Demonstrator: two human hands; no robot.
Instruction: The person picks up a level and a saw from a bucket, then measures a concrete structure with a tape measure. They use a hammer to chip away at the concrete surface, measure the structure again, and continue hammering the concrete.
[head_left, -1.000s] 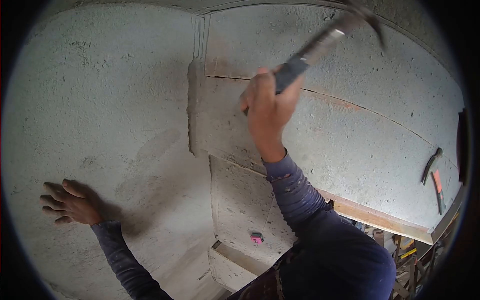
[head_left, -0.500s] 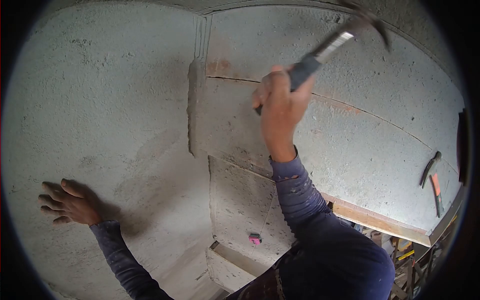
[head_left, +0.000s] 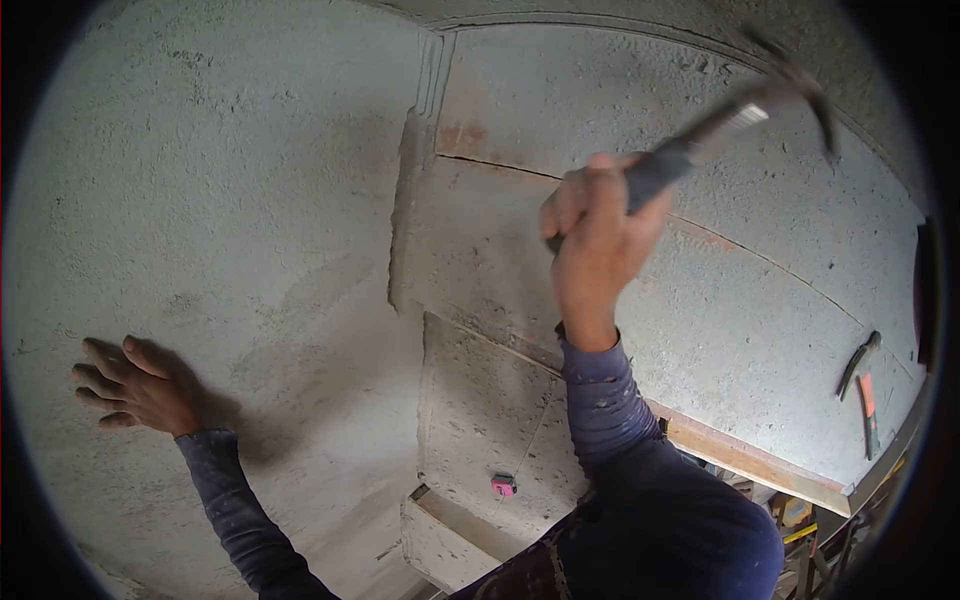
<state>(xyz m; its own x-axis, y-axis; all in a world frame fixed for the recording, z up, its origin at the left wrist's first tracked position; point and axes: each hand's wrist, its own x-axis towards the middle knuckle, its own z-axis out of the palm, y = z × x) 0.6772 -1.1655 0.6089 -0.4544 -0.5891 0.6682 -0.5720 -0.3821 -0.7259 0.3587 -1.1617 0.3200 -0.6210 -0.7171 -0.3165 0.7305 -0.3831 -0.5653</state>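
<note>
My right hand [head_left: 605,240] is closed around the dark grip of a hammer [head_left: 725,130], raised over the pale, rough concrete surface. The hammer's curved head is at the upper right, blurred by motion. At the left, my left hand [head_left: 135,385] lies against the wall [head_left: 230,220] with its fingers spread and nothing in it. A ragged vertical edge [head_left: 402,215] runs down the concrete between my hands.
A second hammer [head_left: 862,390] with a red and black handle lies on the surface at the far right. A pink tape measure [head_left: 503,485] sits low in the centre. Near the lower right are a wooden edge board [head_left: 750,455] and cluttered items beyond it.
My right hand and the hammer have shifted right and slightly down in view. My left hand stays against the wall, slightly higher in view. The camera view has tilted a little.
</note>
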